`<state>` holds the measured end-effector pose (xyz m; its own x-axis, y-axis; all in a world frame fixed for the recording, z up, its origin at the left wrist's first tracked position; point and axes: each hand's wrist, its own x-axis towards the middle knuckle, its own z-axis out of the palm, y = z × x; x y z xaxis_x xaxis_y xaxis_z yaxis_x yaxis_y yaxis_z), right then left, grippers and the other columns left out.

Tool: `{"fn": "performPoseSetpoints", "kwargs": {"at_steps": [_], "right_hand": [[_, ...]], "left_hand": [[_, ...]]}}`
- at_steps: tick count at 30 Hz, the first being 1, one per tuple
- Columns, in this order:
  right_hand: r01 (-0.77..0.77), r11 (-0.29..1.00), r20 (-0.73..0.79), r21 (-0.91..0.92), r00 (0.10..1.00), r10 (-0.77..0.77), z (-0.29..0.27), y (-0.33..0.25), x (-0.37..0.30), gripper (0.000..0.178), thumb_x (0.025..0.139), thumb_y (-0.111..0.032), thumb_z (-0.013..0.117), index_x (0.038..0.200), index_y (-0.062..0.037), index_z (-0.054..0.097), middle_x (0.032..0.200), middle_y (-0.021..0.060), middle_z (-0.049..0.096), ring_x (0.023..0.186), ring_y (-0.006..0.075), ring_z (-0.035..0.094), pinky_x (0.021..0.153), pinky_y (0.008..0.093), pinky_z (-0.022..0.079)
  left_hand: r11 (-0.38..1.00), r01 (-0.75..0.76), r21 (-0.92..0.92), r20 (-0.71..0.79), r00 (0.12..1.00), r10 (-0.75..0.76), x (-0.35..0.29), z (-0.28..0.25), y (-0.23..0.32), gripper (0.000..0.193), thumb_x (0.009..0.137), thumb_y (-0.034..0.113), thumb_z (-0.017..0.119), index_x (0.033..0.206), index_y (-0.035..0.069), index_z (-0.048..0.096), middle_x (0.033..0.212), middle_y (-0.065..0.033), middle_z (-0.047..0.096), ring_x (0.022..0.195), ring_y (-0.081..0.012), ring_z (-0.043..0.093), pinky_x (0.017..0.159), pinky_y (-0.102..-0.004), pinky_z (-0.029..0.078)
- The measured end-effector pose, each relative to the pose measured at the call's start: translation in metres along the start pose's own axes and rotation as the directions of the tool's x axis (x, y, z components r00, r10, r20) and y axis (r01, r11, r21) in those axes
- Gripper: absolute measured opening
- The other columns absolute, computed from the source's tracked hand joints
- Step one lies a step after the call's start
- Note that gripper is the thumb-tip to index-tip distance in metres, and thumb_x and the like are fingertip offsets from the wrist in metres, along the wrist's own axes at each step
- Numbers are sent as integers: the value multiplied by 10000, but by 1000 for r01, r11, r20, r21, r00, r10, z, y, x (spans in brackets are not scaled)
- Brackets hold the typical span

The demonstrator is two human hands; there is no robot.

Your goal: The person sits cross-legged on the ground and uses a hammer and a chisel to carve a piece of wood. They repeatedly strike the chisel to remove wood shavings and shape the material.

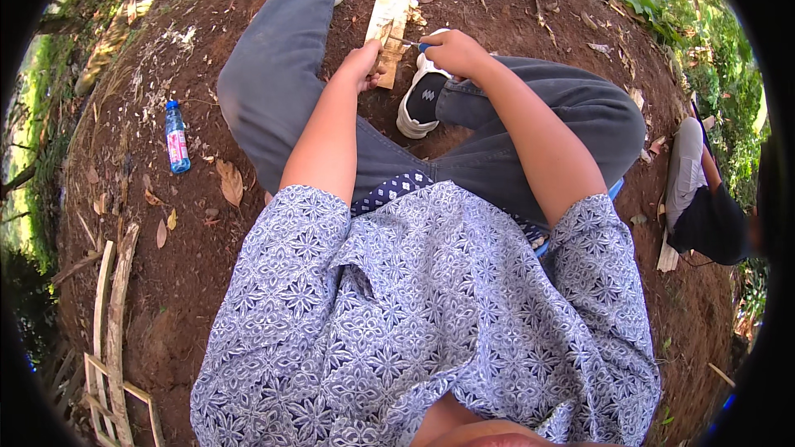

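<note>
My right hand is closed round the blue handle of a tool with a thin metal blade; its exact kind is too small to tell. The blade points left toward a slim piece of wood, which rises from the closed fingers of my left hand. Under both lies a pale wooden board on the ground between my feet, with my left hand at its near left edge. Light wood shavings are scattered at the board's far end.
Dark brown soil with dry leaves surrounds my crossed legs. A blue-capped plastic bottle lies to the left. Wooden sticks and a frame are at the lower left. Another person sits at the far right, beside green plants.
</note>
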<state>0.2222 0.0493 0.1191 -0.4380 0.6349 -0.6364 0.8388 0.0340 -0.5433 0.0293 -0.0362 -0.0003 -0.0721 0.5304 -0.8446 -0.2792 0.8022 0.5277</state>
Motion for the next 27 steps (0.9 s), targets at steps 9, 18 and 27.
{"fn": "performPoseSetpoints", "kwargs": {"at_steps": [9,18,27], "right_hand": [[119,959,65,-258,992,-106,-4,-15,18,382,873,-170,546,1191,-73,734,777,131,679,536,248,604,505,398,491],[76,951,78,-299,995,-55,-6,-27,29,212,881,-175,516,908,-51,686,580,70,507,401,185,411,371,373,344],[292,701,229,-650,956,-186,-5,-17,65,280,895,-121,539,851,35,767,771,188,737,677,316,737,649,441,599]], "left_hand": [[992,-30,124,-66,997,38,2,5,-6,438,930,476,709,956,55,591,733,-6,520,530,-84,463,450,-239,403],[986,-55,160,-123,990,75,8,7,-8,422,965,401,663,804,26,557,675,-48,532,500,-132,463,430,-304,371],[964,-50,261,-88,993,76,9,8,-12,463,973,470,634,924,11,595,738,-23,544,552,-103,490,456,-263,429]]}}
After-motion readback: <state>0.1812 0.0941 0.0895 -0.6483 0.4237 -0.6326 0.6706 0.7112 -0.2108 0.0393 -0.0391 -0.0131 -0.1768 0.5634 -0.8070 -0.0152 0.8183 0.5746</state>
